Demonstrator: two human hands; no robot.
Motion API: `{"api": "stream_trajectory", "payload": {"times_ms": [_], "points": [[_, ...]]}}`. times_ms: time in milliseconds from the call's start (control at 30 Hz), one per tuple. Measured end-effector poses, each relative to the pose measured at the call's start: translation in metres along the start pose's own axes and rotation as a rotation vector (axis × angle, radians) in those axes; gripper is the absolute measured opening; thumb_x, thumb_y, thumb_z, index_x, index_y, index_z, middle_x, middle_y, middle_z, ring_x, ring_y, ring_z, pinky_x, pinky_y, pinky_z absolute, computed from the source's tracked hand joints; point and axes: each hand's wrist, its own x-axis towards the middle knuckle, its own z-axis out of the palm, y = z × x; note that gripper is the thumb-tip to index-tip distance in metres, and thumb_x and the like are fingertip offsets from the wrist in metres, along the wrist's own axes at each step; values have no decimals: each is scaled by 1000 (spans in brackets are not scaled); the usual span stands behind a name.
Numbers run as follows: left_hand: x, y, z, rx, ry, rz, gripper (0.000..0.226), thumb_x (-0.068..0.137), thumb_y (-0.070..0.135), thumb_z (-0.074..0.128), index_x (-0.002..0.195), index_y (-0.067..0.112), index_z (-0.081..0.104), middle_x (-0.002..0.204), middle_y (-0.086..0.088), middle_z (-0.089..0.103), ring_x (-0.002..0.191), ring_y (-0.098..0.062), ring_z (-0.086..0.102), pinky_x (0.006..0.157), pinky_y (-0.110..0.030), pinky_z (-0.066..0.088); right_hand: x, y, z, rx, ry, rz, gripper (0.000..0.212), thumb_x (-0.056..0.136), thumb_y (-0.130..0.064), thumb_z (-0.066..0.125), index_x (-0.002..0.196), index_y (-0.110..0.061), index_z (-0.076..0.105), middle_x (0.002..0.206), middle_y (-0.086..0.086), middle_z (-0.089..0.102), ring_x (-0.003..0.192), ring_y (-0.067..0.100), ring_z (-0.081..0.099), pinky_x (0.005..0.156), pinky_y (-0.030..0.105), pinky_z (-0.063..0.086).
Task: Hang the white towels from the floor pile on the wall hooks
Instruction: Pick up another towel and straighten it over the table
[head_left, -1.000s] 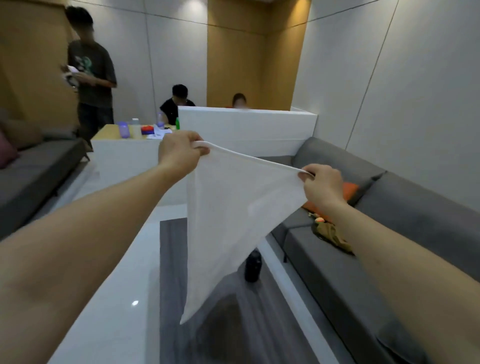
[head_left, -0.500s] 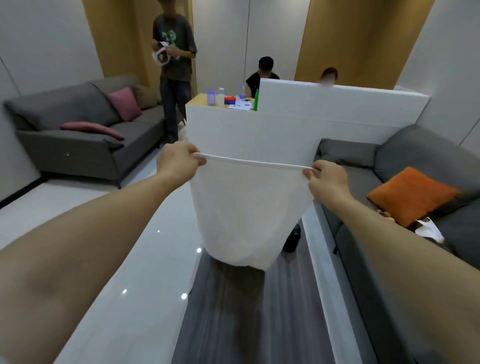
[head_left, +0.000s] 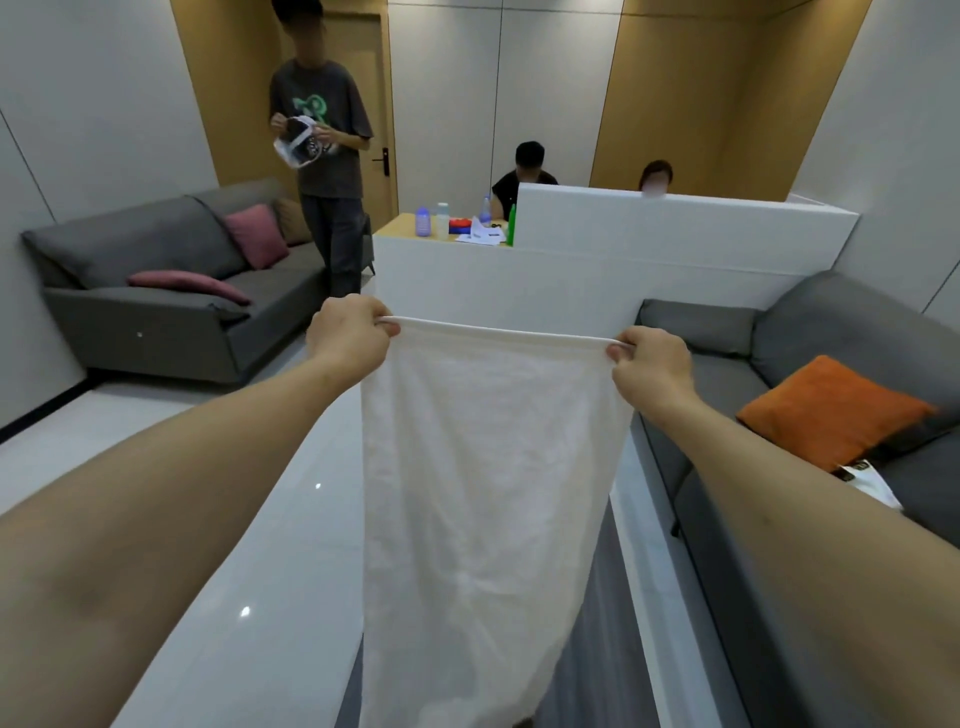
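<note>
The glossy white floor (head_left: 249, 519) carries two grey sofas, one (head_left: 171, 312) left of the grips, one (head_left: 831, 364) right.

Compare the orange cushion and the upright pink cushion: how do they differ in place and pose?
The orange cushion lies on the grey sofa at the right, tilted back towards the backrest; the upright pink cushion leans against the backrest of the grey sofa at the left. The orange one appears larger, being nearer the camera. The orange one has papers just in front of it; the pink one has a second, flat pink cushion in front. Both are square sofa cushions.
</note>
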Motion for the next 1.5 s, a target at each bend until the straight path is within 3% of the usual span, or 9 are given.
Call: {"api": "stream_trajectory", "payload": {"times_ms": [367, 600, 767, 1000, 1133, 1267, 1500], "points": [[138, -19, 70, -1, -88, -45, 14, 90, 33, 66, 94, 24, 77, 93, -4, 70, 85, -24, 56, 72, -30, 43, 132, -4, 77, 4, 3, 64, 19, 93, -11, 55, 95, -16, 74, 88, 5, 69, 87, 27, 61, 71, 32, 47], [200, -6, 65, -55, -26, 9, 17, 93, 31, 66, 103, 21, 76, 91, 0, 71, 83, -18, 60, 68, -29, 44, 188, -22, 73, 41, 109, 35, 25, 89, -6, 55, 97, -18, 75, 91, 3, 73, 87, 24, 61, 72, 23, 35], [200, -4, 51, -61, 33, 39, 17, 92, 30, 67, 104, 21, 76, 96, -1, 73, 83, -15, 57, 69, -28, 41, 186, -30, 62, 37, 144, 9, 24, 88, -7, 56, 99, -17, 75, 94, 8, 74, 94, 30, 64, 73, 27, 41], [116, -32, 53, -92, -99, -30, 8, 89, 31, 68, 87, 29, 75, 78, 5, 68, 74, -21, 64, 75, -38, 56, 103, -10, 67, 46, 51, 42, 27, 87, -4, 54, 98, -16, 75, 95, 6, 73, 89, 25, 62, 73, 26, 40], [30, -61, 73, -37, -196, -83, 6, 87, 33, 71, 86, 29, 76, 87, 2, 70, 79, -18, 59, 71, -32, 52, 18, 20, 82, 9, -75, 75, 24, 86, -6, 54, 96, -15, 75, 97, 10, 72, 94, 31, 62, 80, 34, 49], [-73, -90, 91, 58, -322, -135, 10, 88, 33, 70, 89, 26, 77, 82, 2, 69, 76, -18, 57, 64, -27, 41, -80, 53, 102, -48, -225, 140, 21, 90, -13, 56, 95, -21, 74, 92, 7, 71, 88, 30, 63, 69, 30, 43], [-240, -137, 115, 182, -607, -238, 15, 89, 34, 69, 95, 23, 77, 77, 4, 65, 72, -16, 59, 59, -26, 43, -252, 116, 142, -99, -468, 265, 23, 90, -16, 55, 98, -21, 75, 78, 0, 64, 69, 20, 57, 60, 26, 42]]}}
